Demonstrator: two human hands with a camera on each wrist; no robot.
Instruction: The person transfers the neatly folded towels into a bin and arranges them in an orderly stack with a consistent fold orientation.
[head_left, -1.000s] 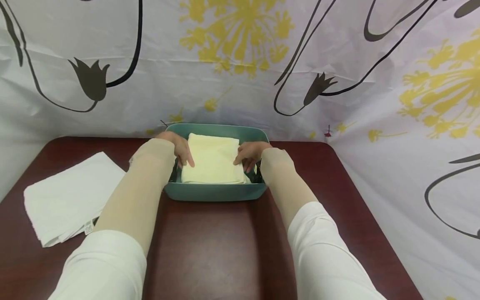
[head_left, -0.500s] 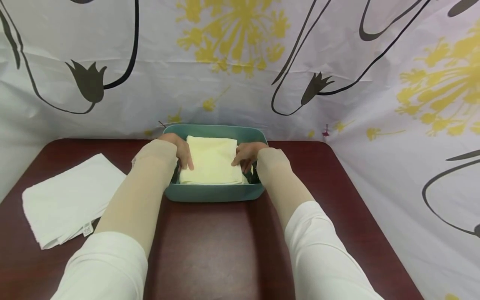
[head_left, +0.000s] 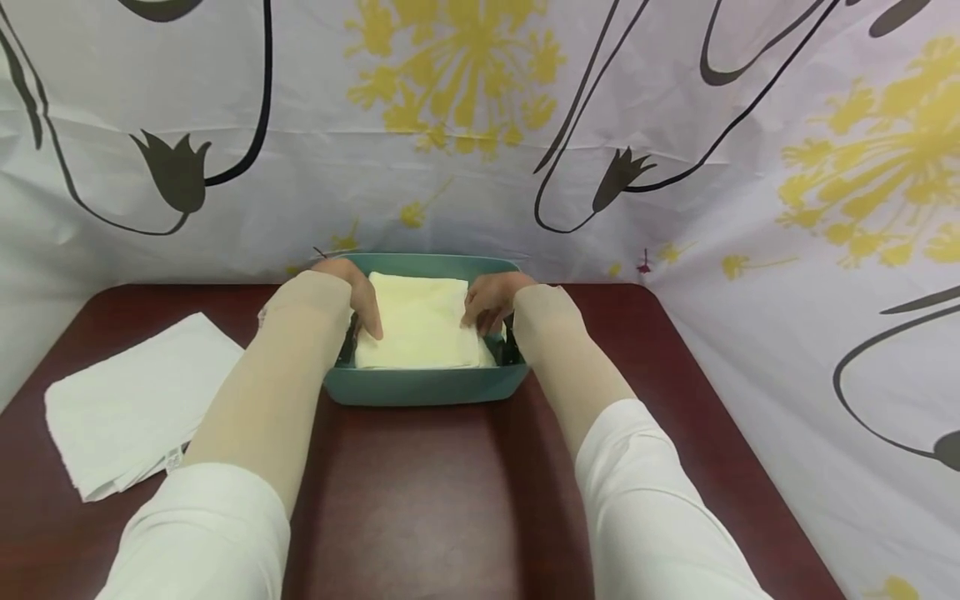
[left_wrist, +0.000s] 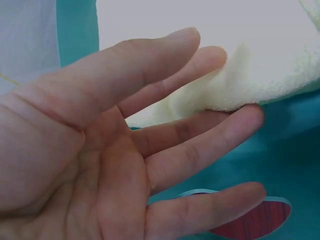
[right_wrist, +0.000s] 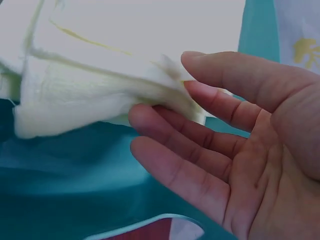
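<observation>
A folded pale yellow towel (head_left: 416, 321) lies in a teal plastic basket (head_left: 427, 387) at the back of the table. My left hand (head_left: 362, 298) is inside the basket at the towel's left side. In the left wrist view, that hand (left_wrist: 120, 135) has its fingers extended against the towel's edge, thumb apart. At the right side, my right hand (head_left: 495, 298) touches the towel near its edge. The right wrist view shows this hand (right_wrist: 240, 145) with loosely bent fingers beside the folded layers (right_wrist: 90, 95). An oval handle hole (left_wrist: 255, 217) appears below the left fingers.
A folded white cloth (head_left: 142, 400) with a small tag lies on the dark red-brown table (head_left: 412, 500) at the left, partly behind my left forearm. A white curtain (head_left: 465, 192) with yellow and grey flower prints hangs close behind the basket.
The head view has shifted slightly. Both hands stay at the sides of the towel, with only small finger movements. The white cloth keeps its place.
</observation>
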